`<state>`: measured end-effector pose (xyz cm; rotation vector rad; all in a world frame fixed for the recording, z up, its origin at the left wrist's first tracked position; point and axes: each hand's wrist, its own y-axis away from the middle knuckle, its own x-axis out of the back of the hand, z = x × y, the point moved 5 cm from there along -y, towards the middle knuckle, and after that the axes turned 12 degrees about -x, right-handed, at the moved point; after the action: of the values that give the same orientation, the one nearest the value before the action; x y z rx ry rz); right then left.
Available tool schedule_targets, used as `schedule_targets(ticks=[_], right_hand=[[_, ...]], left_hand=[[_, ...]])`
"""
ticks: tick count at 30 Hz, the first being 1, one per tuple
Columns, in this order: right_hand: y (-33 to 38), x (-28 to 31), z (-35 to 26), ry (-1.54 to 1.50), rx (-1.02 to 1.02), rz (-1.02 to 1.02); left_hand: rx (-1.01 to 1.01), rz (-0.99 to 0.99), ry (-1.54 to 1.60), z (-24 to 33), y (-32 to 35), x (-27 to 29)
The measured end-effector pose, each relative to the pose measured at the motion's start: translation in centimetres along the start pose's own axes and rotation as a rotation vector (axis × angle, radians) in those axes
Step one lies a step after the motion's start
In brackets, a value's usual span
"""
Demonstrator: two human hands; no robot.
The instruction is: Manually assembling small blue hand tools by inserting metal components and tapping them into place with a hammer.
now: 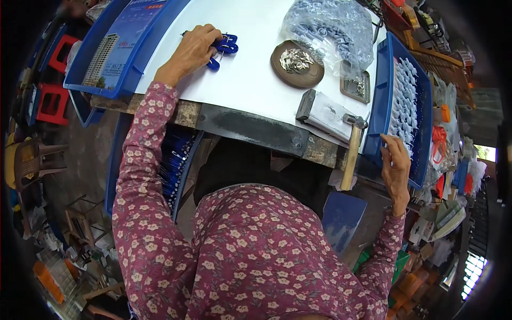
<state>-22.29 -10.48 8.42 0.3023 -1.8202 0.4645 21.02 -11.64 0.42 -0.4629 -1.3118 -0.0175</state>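
Note:
My left hand (pixel 194 50) is closed at the left part of the white work surface (pixel 245 80), with blue plastic pieces (pixel 228 44) at its fingertips and under its thumb. A thin dark tip sticks out on its far side; the grip itself is partly hidden. At the right, my right hand (pixel 396 168) hangs beside the near end of a blue bin (pixel 380 96), fingers bent but apart and nothing visible in them. Rows of pale blue parts (pixel 404 101) fill that bin. A hammer (pixel 350 157) rests its head on a flat metal block (pixel 330 113), its wooden handle jutting over the table edge.
A brown round dish (pixel 277 66) holds small metal pins. Behind it lies a clear bag (pixel 330 32) of grey-blue parts, near a small metal tray (pixel 356 93). Another blue bin (pixel 128 80) with a printed sheet stands left. Red stools (pixel 52 104) are on the floor.

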Motion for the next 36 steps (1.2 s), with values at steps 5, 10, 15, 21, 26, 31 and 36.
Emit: schedule_targets(ticks=[5,10,15,21,26,31,36], right_hand=[[-0.9,0.0,-0.8,-0.044,0.002,0.013],[-2.8,0.3,-0.9,-0.051,0.014,0.072],[-6.4,-1.3,-1.1,-0.114,0.05,0.029],[-11.1,-5.6,0.7,-0.213,-0.063,-0.151],[-13.8,-10.0,4.5,-0.284,-0.329,-0.234],[-14.9,-10.5,3.5,-0.095,-0.147,-0.039],[-15.1,-10.8,3.4,-0.096,-0.121,-0.029]], left_hand=[[-0.15,0.116,-0.04,-0.3,0.8,-0.1],[-0.258,0.257,-0.054,-1.0,0.7,-1.0],[-0.102,0.393,0.062,-1.8,0.9,-0.7],[0.135,0.631,0.391,1.3,1.2,3.4],[0.304,0.542,1.068,8.0,1.7,4.5],[0.428,0.399,1.626,12.8,3.2,1.4],[0.443,0.327,1.894,15.9,3.3,-0.7]])
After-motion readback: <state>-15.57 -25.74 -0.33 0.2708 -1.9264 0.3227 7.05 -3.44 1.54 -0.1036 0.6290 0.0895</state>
